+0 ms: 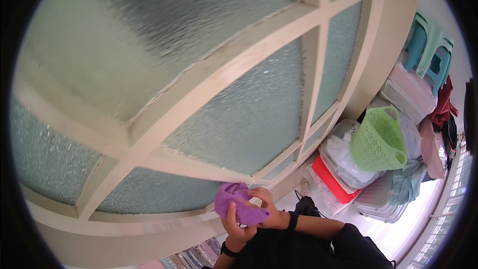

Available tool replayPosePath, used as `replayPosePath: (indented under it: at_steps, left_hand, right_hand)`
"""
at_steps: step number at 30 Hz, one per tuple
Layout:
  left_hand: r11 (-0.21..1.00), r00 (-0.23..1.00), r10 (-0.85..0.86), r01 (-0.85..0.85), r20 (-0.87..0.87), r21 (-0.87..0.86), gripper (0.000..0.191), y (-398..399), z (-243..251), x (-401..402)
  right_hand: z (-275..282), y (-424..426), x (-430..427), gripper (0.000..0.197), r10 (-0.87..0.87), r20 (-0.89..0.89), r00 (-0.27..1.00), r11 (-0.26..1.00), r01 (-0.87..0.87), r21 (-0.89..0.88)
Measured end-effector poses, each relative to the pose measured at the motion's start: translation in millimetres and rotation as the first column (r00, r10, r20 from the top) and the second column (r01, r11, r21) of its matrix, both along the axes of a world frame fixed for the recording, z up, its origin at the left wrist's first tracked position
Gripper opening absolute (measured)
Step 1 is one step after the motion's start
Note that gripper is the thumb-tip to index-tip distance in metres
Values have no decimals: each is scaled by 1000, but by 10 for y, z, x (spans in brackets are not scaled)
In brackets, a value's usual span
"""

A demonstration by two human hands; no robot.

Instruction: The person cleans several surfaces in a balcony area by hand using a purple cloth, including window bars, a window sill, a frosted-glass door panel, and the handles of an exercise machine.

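A bunched purple cloth (233,198) is held between my two hands, close to the lower frame of a glazed partition. My left hand (238,231) grips it from below, with the thumb laid over the front. On the right side, my right hand (268,211) pinches the cloth with bent fingers. The partition has cream-painted frame bars (220,78) around textured glass panes (254,116). Whether the cloth touches the frame, I cannot tell. Both wrists wear black bands.
To the right, a green perforated basket (377,142) lies tilted on bagged goods and a red flat item (330,181). Behind it are clear storage boxes (409,93) topped by green and blue plastic stools (429,45). Several folded fabrics (198,256) show at the bottom.
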State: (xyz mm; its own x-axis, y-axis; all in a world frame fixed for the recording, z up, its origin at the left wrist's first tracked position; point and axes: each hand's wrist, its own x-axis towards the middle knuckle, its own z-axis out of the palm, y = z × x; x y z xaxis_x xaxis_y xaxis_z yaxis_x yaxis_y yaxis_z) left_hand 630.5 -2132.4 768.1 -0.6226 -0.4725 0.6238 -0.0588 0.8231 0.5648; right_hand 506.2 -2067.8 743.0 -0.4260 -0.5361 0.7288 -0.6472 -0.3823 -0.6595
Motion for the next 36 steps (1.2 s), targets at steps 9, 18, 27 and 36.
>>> replayPosePath:
  at_steps: [9,18,27,36]
  left_hand:
    - [944,977,-125,171,175,-283,94,76,782,-1000]
    - [911,955,291,-297,-63,-285,86,169,1692,-1853]
    - [935,901,278,-174,333,-310,69,290,548,-1819]
    - [968,965,-120,165,232,-186,66,574,149,-1797]
  right_hand:
    - [687,279,-1031,55,354,577,735,906,-422,-19]
    - [1270,345,-1570,57,14,-159,987,955,-61,-291]
    - [447,561,-1556,62,116,167,979,993,-117,-3]
    - [40,850,-1702,60,-43,335,941,996,12,94]
